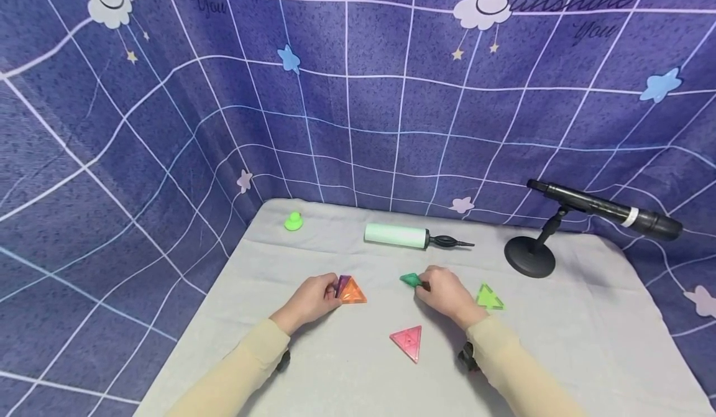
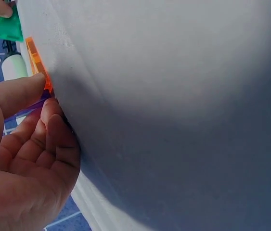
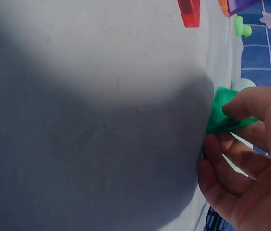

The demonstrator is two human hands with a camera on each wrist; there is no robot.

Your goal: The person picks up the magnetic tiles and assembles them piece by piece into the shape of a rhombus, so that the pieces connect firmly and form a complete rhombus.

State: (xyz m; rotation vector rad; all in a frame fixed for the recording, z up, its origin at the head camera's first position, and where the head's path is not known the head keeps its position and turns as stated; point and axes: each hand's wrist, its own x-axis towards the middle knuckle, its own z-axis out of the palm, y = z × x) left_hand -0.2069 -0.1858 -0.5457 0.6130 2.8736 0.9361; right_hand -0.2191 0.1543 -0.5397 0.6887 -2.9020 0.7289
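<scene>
My left hand [image 1: 314, 297] pinches a translucent purple tile [image 1: 343, 284], which stands tilted up along the left side of an orange triangular tile [image 1: 352, 293]. In the left wrist view the thumb lies by the place where purple and orange meet. Right of them, my right hand [image 1: 445, 293] pinches a green triangular tile [image 3: 220, 113] between thumb and fingers, its edge close to the cloth. A pink triangular tile [image 1: 409, 341] lies flat between the forearms. Beyond the right wrist is a light green triangular tile [image 1: 490, 297], also flat.
A mint hand pump [image 1: 396, 235] with a black nozzle lies behind the hands. At the back right stands a black microphone-shaped object [image 1: 598, 206] on a round base. A small bright green knob-shaped piece [image 1: 293, 221] sits back left. Patterned blue curtain [image 1: 369, 112] borders the cloth-covered table [image 1: 335, 373].
</scene>
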